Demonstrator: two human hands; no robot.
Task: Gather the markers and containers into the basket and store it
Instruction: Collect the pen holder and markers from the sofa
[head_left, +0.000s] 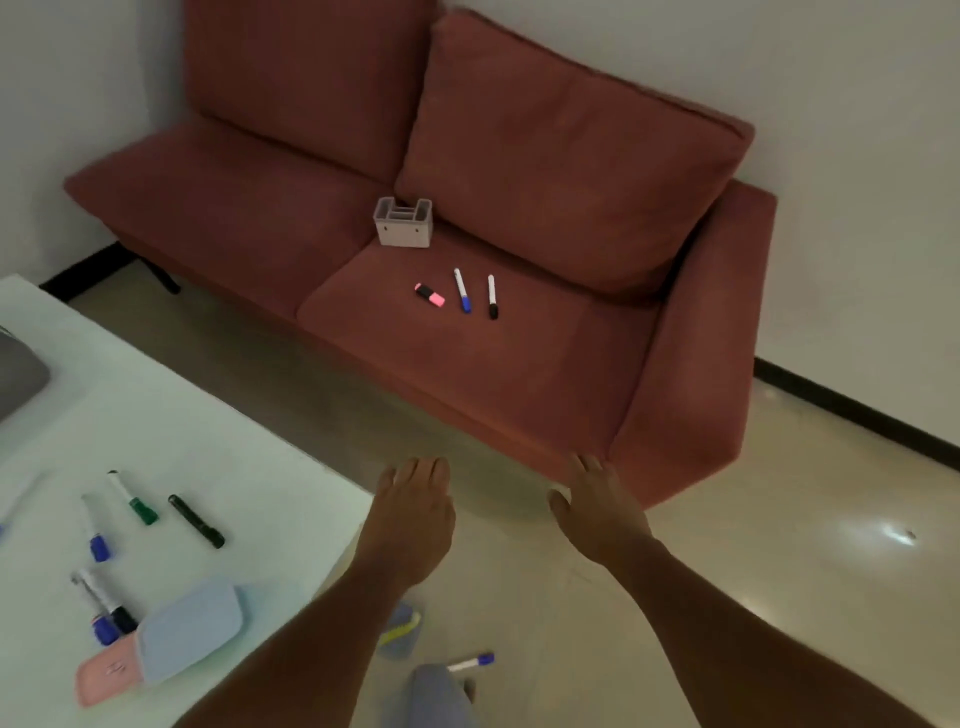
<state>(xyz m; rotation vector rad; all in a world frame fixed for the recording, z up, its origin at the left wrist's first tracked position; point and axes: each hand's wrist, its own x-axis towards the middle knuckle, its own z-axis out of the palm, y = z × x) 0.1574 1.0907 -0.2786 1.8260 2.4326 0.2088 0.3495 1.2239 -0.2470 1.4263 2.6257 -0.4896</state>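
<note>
A small grey basket (403, 222) stands on the red sofa (519, 364) seat near the back cushions. In front of it lie a pink highlighter (430, 294), a blue-capped marker (462, 290) and a black-capped marker (492, 296). On the white table (208, 415) at the left lie several markers, among them a green one (133, 498) and a black one (196, 521), plus a blue case (192, 629) and a pink case (106, 673). My left hand (413, 512) and my right hand (602, 506) are stretched forward over the floor, palms down, both holding nothing.
One blue-capped marker (470, 662) and a yellow-and-blue item (400, 626) lie on the glossy floor (727, 545) below my arms. A grey object (18, 376) sits at the table's left edge. White walls with dark skirting stand behind the sofa.
</note>
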